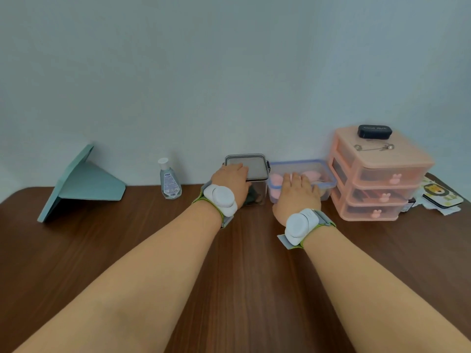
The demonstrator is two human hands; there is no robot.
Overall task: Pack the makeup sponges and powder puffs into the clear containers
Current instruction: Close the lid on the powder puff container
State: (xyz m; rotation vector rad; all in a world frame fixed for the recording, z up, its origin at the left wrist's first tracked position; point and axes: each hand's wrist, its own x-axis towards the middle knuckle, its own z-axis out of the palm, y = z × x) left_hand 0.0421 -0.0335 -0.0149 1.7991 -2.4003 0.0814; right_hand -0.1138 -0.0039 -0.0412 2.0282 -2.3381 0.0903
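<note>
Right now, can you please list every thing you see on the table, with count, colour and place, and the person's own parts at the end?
tall container: 1, clear with grey lid, back centre by the wall
flat container: 1, clear with blue-rimmed lid, right of the tall one
puffs or sponges: pink, count unclear, inside the flat container
sanitizer bottle: 1, clear with white cap, left of centre
folded stand: 1, teal, far left
drawer unit: 1, pink, three drawers, right
black case: 1, on top of the drawer unit
lion-print case: 1, far right edge
table: 1, dark wood
wrist bands: 2, white, one on each wrist
left hand: on the tall container
right hand: on the flat container's lid
</note>
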